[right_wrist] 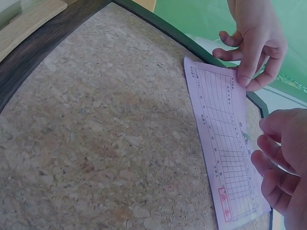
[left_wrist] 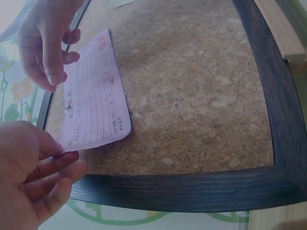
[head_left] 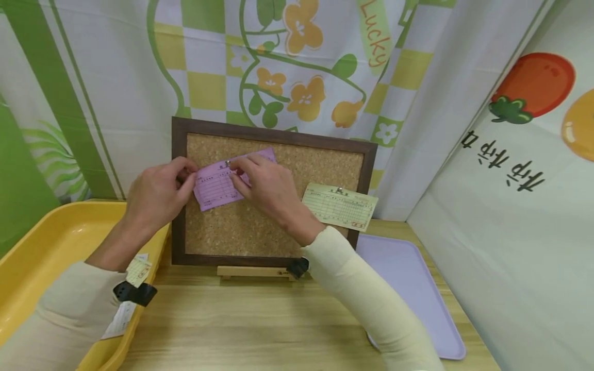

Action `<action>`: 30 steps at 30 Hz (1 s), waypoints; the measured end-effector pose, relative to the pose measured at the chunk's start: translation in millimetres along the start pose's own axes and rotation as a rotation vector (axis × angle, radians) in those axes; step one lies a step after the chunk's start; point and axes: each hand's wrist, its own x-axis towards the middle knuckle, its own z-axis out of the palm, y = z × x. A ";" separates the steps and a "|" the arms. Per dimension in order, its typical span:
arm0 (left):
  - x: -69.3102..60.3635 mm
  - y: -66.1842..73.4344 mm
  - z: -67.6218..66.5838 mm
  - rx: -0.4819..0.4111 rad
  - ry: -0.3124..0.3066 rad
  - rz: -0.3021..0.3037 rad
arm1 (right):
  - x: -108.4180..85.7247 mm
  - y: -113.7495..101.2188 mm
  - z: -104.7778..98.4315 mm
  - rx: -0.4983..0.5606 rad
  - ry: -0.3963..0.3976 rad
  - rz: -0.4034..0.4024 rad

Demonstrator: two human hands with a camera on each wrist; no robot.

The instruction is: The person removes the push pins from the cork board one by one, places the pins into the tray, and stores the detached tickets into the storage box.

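A pink printed slip (head_left: 215,188) lies tilted against the upper left of a cork board (head_left: 241,232) with a dark wooden frame. My left hand (head_left: 160,193) pinches the slip's left end between thumb and forefinger, plainly seen in the left wrist view. A small shiny pin (head_left: 228,163) sits at the slip's top edge. Beside that pin is my right hand (head_left: 269,190), its fingers loosely bent; the right wrist view shows a small gap between the fingertips and the pin (right_wrist: 246,137). Toward the board's right side hangs a yellow slip (head_left: 339,206), fastened at its top by another shiny pin (head_left: 340,189).
A yellow tray (head_left: 28,232) on the left holds more paper slips (head_left: 121,317). On the right lies a lilac tray (head_left: 417,288), partly behind my right sleeve. The board leans on a small wooden stand (head_left: 252,271) on the wooden table (head_left: 232,319), before a patterned curtain (head_left: 209,62).
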 end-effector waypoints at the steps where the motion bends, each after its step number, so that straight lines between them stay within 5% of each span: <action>1: -0.1 0.3 -0.2 -0.016 0.000 -0.003 | 0.6 -0.1 0.5 0.001 0.004 0.001; 15: -0.9 3.0 -5.8 -0.241 -0.059 -0.091 | 5.8 0.8 7.5 0.001 0.003 0.037; 30: -0.6 7.9 -6.5 -0.285 -0.070 -0.118 | 16.7 -2.0 17.6 -0.063 0.019 0.054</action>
